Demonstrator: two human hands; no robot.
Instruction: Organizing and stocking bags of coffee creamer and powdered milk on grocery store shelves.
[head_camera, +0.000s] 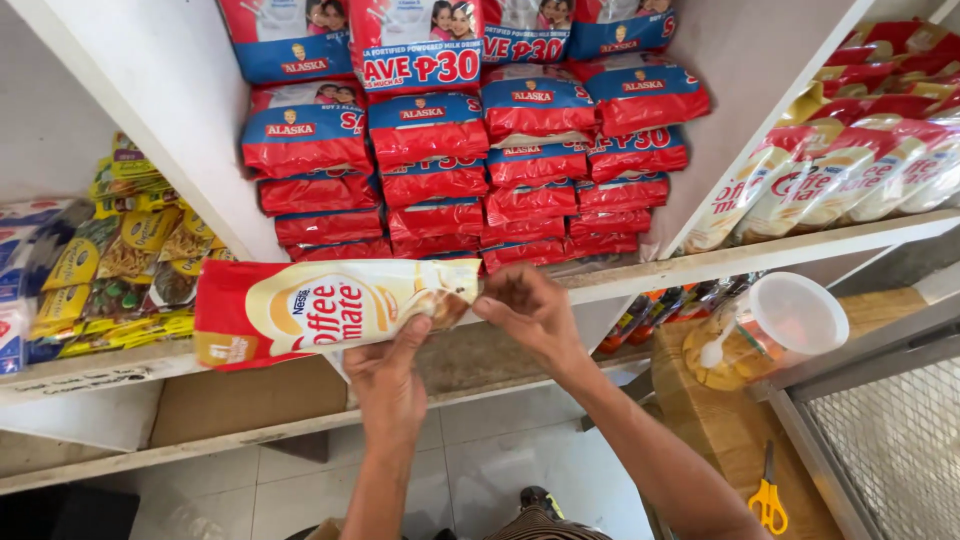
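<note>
Creamer pouch (320, 312), red and cream, held level just in front of the white shelf (800, 250); left hand (390, 385) grips its right end from below, fingers (408, 340) closed on it, while right hand (530, 315) pinches the same end from the side. Right of the hands, lower down: clear plastic jar (770, 335) with white lid on a wooden block (720, 430), yellow scissors (768, 500) beside. Farther back on the shelf: stacked red-and-blue milk pouches (450, 170), more cream pouches (850, 175) to the right, yellow-green sachets (130, 260) to the left.
</note>
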